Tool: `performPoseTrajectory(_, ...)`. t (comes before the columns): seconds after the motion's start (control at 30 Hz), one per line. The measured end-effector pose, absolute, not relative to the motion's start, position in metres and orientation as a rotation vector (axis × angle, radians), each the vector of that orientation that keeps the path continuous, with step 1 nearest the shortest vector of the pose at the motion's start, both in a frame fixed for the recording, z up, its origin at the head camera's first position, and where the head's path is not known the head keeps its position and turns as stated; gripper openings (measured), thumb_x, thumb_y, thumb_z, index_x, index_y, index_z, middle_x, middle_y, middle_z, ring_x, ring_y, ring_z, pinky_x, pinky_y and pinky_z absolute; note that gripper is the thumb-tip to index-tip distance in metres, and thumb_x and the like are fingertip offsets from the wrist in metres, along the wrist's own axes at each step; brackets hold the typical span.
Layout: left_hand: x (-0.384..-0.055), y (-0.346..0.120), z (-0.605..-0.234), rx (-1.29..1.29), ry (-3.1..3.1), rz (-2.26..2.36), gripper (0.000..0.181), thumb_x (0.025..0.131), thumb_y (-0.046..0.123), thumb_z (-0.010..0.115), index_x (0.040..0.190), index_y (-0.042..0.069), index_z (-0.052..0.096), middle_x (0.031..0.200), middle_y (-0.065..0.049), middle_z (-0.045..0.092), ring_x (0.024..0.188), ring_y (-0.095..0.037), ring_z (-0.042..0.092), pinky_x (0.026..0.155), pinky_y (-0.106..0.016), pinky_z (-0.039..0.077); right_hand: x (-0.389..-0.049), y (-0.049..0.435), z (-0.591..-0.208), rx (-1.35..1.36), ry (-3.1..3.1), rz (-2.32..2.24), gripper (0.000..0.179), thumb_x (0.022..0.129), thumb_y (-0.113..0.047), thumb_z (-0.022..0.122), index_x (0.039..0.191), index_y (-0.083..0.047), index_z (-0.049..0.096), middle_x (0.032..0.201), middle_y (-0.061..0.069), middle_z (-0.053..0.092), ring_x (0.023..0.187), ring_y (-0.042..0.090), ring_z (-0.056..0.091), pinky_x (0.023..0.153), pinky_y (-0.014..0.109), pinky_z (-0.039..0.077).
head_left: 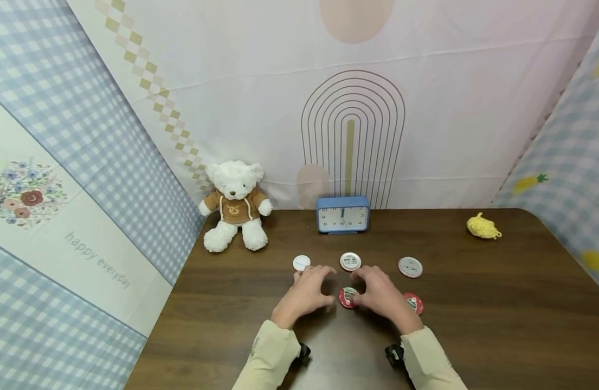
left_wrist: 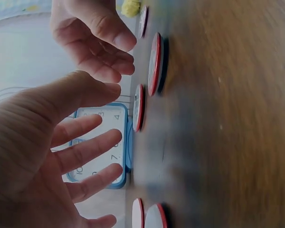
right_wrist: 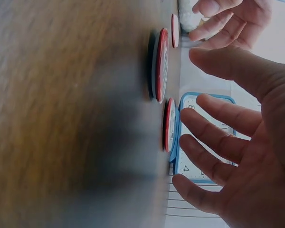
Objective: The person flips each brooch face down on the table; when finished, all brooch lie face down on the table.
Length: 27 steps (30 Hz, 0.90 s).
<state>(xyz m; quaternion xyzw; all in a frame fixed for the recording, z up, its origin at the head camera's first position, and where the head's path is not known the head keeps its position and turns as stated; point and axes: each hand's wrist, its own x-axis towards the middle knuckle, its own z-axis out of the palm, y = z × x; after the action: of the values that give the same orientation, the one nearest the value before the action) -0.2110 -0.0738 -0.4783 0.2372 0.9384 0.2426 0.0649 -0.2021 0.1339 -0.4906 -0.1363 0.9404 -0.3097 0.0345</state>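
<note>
My left hand point(head_left: 306, 292) hovers just over the table with its fingers spread and relaxed, holding nothing. Opposite it, my right hand point(head_left: 381, 295) is likewise empty, its thumb overlapping a red and green round badge point(head_left: 347, 298) in the head view. Behind the hands lie a white badge point(head_left: 301, 263), a badge with dark print point(head_left: 350, 261) and one showing its pin back point(head_left: 410, 267). Another red badge point(head_left: 414, 304) is partly covered by the right wrist. In the left wrist view, a pale badge point(left_wrist: 156, 217) sits below the left fingers; the hand mostly hides it in the head view.
A blue clock point(head_left: 343, 215) stands at the back of the wooden table point(head_left: 221, 336), against a patterned cloth. To its left sits a white teddy bear point(head_left: 236, 208) in a brown hoodie. A small yellow bundle point(head_left: 483, 226) lies at the back right.
</note>
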Motion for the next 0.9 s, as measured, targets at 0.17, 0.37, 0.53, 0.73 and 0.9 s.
performPoseTrajectory(0.17,-0.21,-0.068,-0.482,0.732,2.835,0.726,0.054,0.076,0.019,0.084,0.125,0.013,0.063,0.123,-0.004,0.065,0.111,-0.024,0.052,0.091,-0.048,0.034,-0.201,0.137,-0.494,-0.454,2.887,-0.913,0.042,0.068,-0.013,0.091,0.104,-0.005,0.071,0.1,0.003,0.064,0.097,0.025,0.054,0.088,0.052,0.046)
performPoseTrajectory(0.37,-0.209,-0.059,-0.487,0.753,2.834,0.685,0.049,0.073,0.019,0.085,0.118,0.014,0.067,0.112,-0.001,0.065,0.103,-0.022,0.051,0.087,-0.046,0.033,-0.2,0.139,-0.495,-0.494,2.866,-0.844,0.043,0.065,-0.016,0.093,0.1,-0.009,0.07,0.092,0.0,0.058,0.092,0.024,0.05,0.082,0.052,0.043)
performPoseTrajectory(0.53,-0.209,-0.053,-0.49,0.799,2.85,0.621,0.045,0.071,0.02,0.087,0.113,0.017,0.07,0.108,0.004,0.064,0.101,-0.02,0.051,0.085,-0.043,0.034,-0.199,0.137,-0.495,-0.495,2.85,-0.803,0.041,0.065,-0.015,0.093,0.098,-0.01,0.069,0.09,0.0,0.057,0.09,0.023,0.049,0.08,0.053,0.042)
performPoseTrajectory(0.73,-0.208,-0.051,-0.492,0.802,2.844,0.593,0.041,0.071,0.016,0.088,0.108,0.017,0.07,0.105,0.005,0.064,0.098,-0.021,0.052,0.081,-0.041,0.033,-0.2,0.133,-0.496,-0.502,2.85,-0.787,0.038,0.067,-0.012,0.092,0.097,-0.008,0.069,0.09,0.0,0.059,0.089,0.023,0.051,0.08,0.053,0.043)
performPoseTrajectory(0.9,-0.209,-0.049,-0.496,0.827,2.851,0.572,0.036,0.072,0.015,0.087,0.104,0.018,0.071,0.101,0.007,0.065,0.096,-0.019,0.052,0.078,-0.039,0.031,-0.199,0.134,-0.494,-0.482,2.84,-0.797,0.036,0.068,-0.011,0.092,0.097,-0.007,0.07,0.089,0.001,0.06,0.088,0.023,0.052,0.081,0.054,0.043)
